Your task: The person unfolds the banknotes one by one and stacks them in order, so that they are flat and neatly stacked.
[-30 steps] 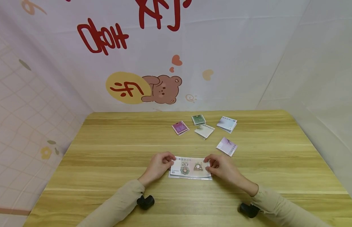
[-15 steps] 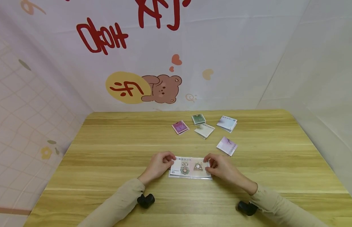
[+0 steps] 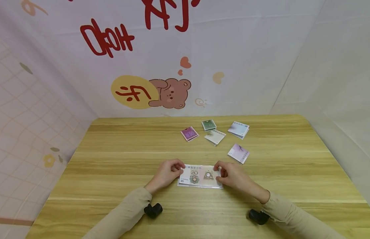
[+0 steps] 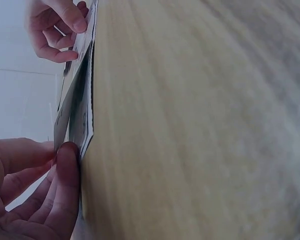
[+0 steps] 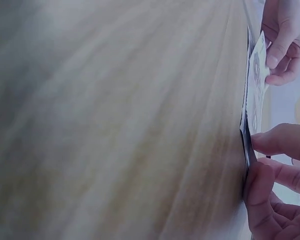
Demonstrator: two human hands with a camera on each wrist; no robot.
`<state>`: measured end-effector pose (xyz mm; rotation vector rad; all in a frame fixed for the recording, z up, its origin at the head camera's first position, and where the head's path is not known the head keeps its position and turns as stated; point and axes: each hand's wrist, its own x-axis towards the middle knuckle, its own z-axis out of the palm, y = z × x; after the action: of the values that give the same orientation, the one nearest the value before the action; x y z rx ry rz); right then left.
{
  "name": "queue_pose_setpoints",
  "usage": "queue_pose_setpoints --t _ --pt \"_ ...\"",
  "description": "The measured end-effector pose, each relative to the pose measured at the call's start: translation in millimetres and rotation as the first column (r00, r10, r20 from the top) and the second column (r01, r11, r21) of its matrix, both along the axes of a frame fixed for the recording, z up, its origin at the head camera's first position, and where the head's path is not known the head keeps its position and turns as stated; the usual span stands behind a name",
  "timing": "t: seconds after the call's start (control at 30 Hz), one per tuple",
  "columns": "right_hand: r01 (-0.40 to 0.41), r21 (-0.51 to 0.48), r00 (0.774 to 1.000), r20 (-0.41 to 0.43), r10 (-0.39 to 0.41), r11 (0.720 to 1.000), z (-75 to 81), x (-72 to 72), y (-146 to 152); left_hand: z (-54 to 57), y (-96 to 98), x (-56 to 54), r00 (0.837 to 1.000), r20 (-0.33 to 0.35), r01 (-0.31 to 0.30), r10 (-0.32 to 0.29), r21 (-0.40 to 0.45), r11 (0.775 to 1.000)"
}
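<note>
A pale play banknote [image 3: 200, 175] marked 20 lies near the middle of the table, with a second layer of paper showing along its lower edge. My left hand [image 3: 165, 173] pinches its left end between thumb and fingers. At the right end, my right hand [image 3: 236, 178] pinches it the same way. In the left wrist view the upper layer [image 4: 63, 122] stands slightly apart from the layer under it. The right wrist view shows the banknote [image 5: 257, 80] edge-on, low over the wood. Fingertips cover both short ends.
Beyond the hands lie several folded notes: a magenta one [image 3: 189, 133], a green one [image 3: 208, 125], a whitish one [image 3: 215, 137], a light blue one [image 3: 238, 129] and a pale purple one [image 3: 238, 153]. A printed cloth backdrop [image 3: 244, 43] rises behind the wooden table [image 3: 119, 146].
Both hands keep their hold on the banknote at nearly the same spot. The right wrist has shifted very slightly; the folded notes have stayed put.
</note>
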<state>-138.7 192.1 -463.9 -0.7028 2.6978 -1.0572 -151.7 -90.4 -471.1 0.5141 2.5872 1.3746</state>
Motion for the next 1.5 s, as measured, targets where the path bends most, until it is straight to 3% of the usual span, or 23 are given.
queue_pose_setpoints --t 0.27,0.63,1.2,1.5 --pt "0.011 0.005 1.000 0.002 -0.011 1.000 0.2 0.4 1.2 3.6 -0.5 -0.3 1.000 -0.007 0.029 -0.029 -0.024 0.999" --pt "-0.019 -0.066 0.999 0.048 0.022 0.998 -6.6 -4.6 5.6 4.9 -1.0 -1.1 0.997 -0.042 0.064 -0.068 -0.072 0.995" --pt "-0.061 -0.111 0.994 0.085 0.071 0.992 -4.1 -7.4 8.2 8.1 -3.0 -3.9 0.998 0.034 0.058 -0.057 -0.037 0.998" --pt "-0.081 -0.123 0.992 0.082 0.091 0.989 -7.6 -5.8 7.3 7.0 -3.3 -4.0 0.998 0.042 0.048 -0.047 -0.033 0.998"
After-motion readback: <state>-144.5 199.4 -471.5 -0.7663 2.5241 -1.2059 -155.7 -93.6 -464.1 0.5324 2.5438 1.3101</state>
